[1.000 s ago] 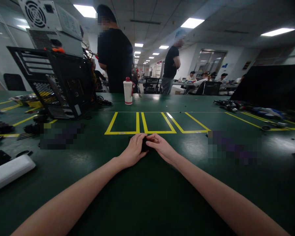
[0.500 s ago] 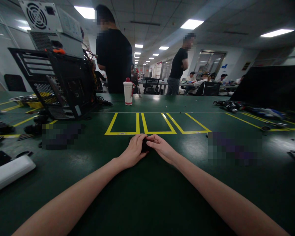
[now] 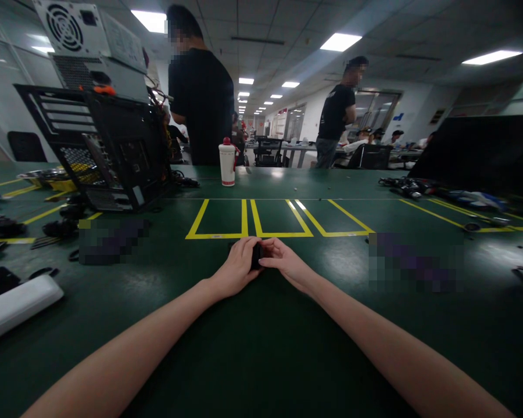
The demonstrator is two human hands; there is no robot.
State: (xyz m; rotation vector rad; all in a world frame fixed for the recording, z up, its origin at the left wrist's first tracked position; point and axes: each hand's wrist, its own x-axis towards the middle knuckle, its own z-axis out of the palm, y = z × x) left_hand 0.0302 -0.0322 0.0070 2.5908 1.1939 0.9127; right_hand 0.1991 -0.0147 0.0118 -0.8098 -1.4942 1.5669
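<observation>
A small black object (image 3: 256,256) sits between my two hands on the green table (image 3: 261,348), just below the yellow tape outlines (image 3: 283,235). My left hand (image 3: 237,268) is wrapped round its left side and top, fingers together. From the right, the fingertips and thumb of my right hand (image 3: 285,262) pinch its right edge. Much of the object is covered by my fingers, so its exact kind cannot be made out.
An open computer case (image 3: 108,145) with power supplies stands at the left. A white cup (image 3: 227,165) stands beyond the tape. Cables (image 3: 407,187) and a dark screen (image 3: 483,151) lie right. Two people (image 3: 204,104) stand behind the table.
My right thumb has shifted slightly down along the black object, showing more of its side. My left hand has stayed in place. The standing person farther back has moved right.
</observation>
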